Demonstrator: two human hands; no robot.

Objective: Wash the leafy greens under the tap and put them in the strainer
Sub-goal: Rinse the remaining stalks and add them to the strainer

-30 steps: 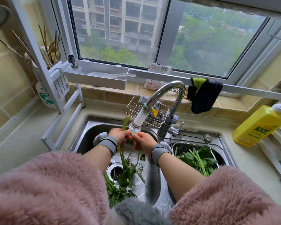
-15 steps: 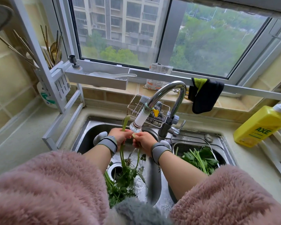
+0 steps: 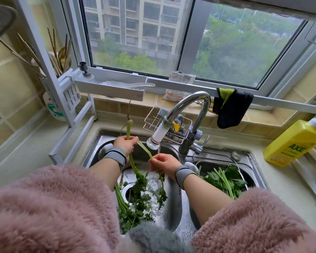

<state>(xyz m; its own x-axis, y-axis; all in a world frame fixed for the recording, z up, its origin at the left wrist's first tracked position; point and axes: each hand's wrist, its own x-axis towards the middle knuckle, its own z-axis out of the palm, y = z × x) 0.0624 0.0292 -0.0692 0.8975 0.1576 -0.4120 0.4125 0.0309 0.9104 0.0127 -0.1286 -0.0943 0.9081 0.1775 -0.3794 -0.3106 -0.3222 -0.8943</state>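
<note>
My left hand (image 3: 125, 144) grips a leafy green stalk (image 3: 129, 127) whose root end points up and whose leaves hang into the left sink basin (image 3: 95, 148). My right hand (image 3: 164, 164) pinches a second stalk (image 3: 144, 147) that slants from the left hand down to it, under the running tap (image 3: 156, 140). More greens (image 3: 133, 209) lie in the left basin around the drain. The strainer (image 3: 217, 158) sits in the right basin and holds washed greens (image 3: 224, 181).
A yellow dish soap bottle (image 3: 293, 143) stands on the counter at right. A wire sponge rack (image 3: 167, 123) hangs behind the tap, and a black cloth (image 3: 231, 106) drapes over the white rail. A white utensil rack (image 3: 62, 88) stands at left.
My hands have drawn apart: the left moved left and up with one stalk, the right moved down and right, pulling a second stalk away from it.
</note>
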